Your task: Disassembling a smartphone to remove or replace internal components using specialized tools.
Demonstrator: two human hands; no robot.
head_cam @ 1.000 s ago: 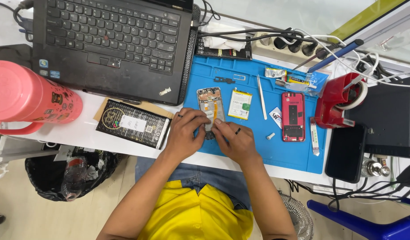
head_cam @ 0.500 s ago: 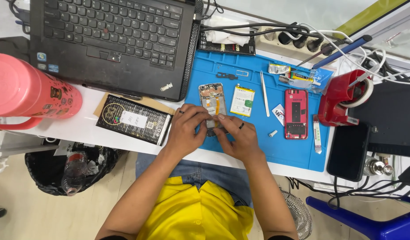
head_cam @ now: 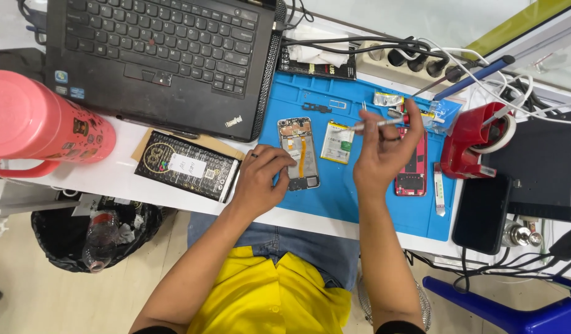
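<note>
An opened phone body (head_cam: 300, 151) with its insides showing lies on the blue work mat (head_cam: 335, 198). My left hand (head_cam: 261, 182) rests on the mat with its fingers touching the phone's lower left edge. My right hand (head_cam: 384, 154) is raised above the mat and grips a thin metal tool (head_cam: 375, 124) that points left over a loose phone battery (head_cam: 337, 142). A red phone (head_cam: 412, 173) lies partly under my right hand.
A black laptop (head_cam: 162, 55) sits at the back left, a pink jug (head_cam: 38, 124) at far left, a dark printed box (head_cam: 186, 166) near the table edge. A red tape dispenser (head_cam: 474, 139), a power strip with cables (head_cam: 421, 62) and a black phone (head_cam: 482, 213) stand right. A bin (head_cam: 90, 232) is below.
My right hand has lifted off the phone and moved up and right with the tool. My left hand stays at the phone's lower edge.
</note>
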